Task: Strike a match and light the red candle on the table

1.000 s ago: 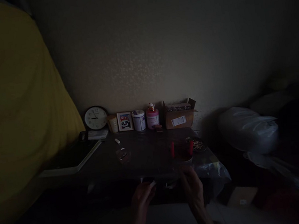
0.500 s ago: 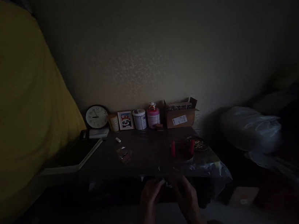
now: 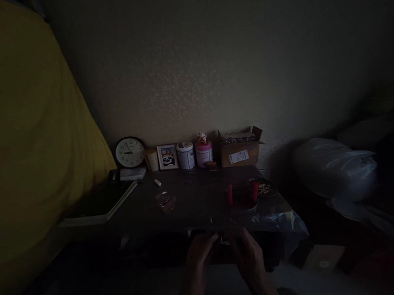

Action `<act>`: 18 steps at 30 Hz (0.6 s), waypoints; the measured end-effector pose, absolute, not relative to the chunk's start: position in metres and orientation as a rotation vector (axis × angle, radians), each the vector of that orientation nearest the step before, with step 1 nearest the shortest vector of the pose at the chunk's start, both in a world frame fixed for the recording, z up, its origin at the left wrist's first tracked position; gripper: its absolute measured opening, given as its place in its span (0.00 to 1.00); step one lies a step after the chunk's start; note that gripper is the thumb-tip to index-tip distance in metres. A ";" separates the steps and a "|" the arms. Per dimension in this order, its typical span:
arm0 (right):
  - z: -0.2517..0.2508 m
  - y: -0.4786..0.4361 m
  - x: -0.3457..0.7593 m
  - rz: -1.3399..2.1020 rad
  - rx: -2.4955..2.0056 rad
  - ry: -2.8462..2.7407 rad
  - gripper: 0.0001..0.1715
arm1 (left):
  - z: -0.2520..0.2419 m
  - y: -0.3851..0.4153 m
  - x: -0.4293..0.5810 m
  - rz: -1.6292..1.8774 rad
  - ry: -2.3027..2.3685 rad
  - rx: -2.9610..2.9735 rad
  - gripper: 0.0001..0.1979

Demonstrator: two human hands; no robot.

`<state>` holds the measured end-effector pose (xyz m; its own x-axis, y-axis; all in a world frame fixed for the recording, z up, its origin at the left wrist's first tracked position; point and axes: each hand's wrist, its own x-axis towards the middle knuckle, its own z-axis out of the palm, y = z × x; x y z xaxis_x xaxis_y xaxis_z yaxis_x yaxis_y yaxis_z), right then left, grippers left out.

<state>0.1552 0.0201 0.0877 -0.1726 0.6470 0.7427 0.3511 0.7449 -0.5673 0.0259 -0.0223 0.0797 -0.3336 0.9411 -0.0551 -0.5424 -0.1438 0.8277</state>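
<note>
The room is very dark. My left hand (image 3: 198, 256) and my right hand (image 3: 249, 255) meet just below the front edge of a low dark table (image 3: 191, 211). Their fingers are curled toward each other around a small pale object (image 3: 220, 239) that I cannot make out. Just beyond the hands, on the table, stands a small container with two red handles (image 3: 241, 196).
Along the wall stand a clock (image 3: 130, 152), a framed panda picture (image 3: 168, 157), a white tin (image 3: 186, 155), a pink jar (image 3: 204, 152) and an open cardboard box (image 3: 241, 150). A book (image 3: 99, 205) lies left, a yellow cloth (image 3: 18, 142) hangs beside it, and a white bag (image 3: 334, 168) sits right.
My hands have drawn closer together, the right one shifting left toward the left one. The view has drifted slightly, so the table things sit a little further right and higher.
</note>
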 end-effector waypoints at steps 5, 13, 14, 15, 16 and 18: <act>0.088 0.018 0.160 0.269 -0.708 -1.832 0.11 | 0.076 -0.012 0.024 1.683 1.036 0.489 0.12; 0.055 0.066 0.168 0.324 -1.041 -1.674 0.14 | 0.077 -0.023 0.022 1.704 1.030 0.602 0.12; 0.056 0.069 0.170 0.351 -1.057 -1.641 0.14 | 0.074 -0.023 0.019 1.711 1.035 0.582 0.12; 0.059 0.070 0.172 0.375 -1.068 -1.603 0.13 | 0.071 -0.022 0.015 1.717 1.039 0.556 0.13; 0.063 0.070 0.174 0.392 -1.071 -1.558 0.13 | 0.068 -0.022 0.012 1.719 1.047 0.530 0.14; 0.072 0.069 0.176 0.406 -1.061 -1.475 0.13 | 0.062 -0.023 0.002 1.723 1.065 0.489 0.16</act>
<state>0.1758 0.0689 0.0721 0.1312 0.7900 0.5989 0.3721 0.5207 -0.7684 0.0022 -0.0234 0.0621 -0.4083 0.8994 -0.1562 -0.5419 -0.1011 0.8344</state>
